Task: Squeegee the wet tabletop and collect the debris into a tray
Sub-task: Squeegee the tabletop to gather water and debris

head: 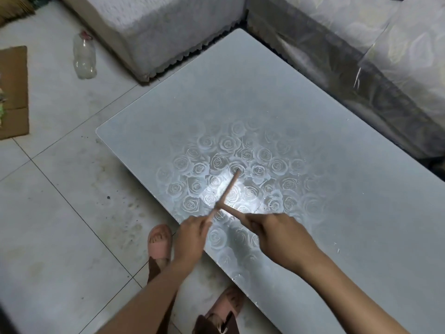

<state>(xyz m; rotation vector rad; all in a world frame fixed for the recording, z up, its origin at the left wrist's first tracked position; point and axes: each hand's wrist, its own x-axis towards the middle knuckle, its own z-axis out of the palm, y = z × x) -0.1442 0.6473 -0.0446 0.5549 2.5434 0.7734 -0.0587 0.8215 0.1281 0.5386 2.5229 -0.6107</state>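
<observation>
Head view looks down on both my hands at the near-left edge of the tabletop (301,112), each closed on a part of the squeegee (228,189). The tool shows as thin tan bars meeting in a T. My left hand (190,237) has its fingers curled round the near end of the long bar, which runs away from me and to the right, its far tip lying over the rose pattern in the glass. My right hand (277,235) grips the end of the short bar, which reaches left to meet the long one just beyond my left knuckles. I cannot tell whether the bars press on the surface or sit just above it.

A bright glare lies on the glass under the long bar. Small pale specks (338,250) sit on the table to the right of my right wrist, near the edge.

A sofa (168,27) in white covers stands against the table's far-left end, and another section (375,49) runs along its far-right side. On the tiled floor (60,189) to the left lie a clear plastic bottle (84,56) on its side and a flat piece of cardboard (14,92), both well apart from the table. Dark crumbs (108,197) and smears mark the tiles beside the table. My pink sandals (159,239) stand on the floor below my arms.
</observation>
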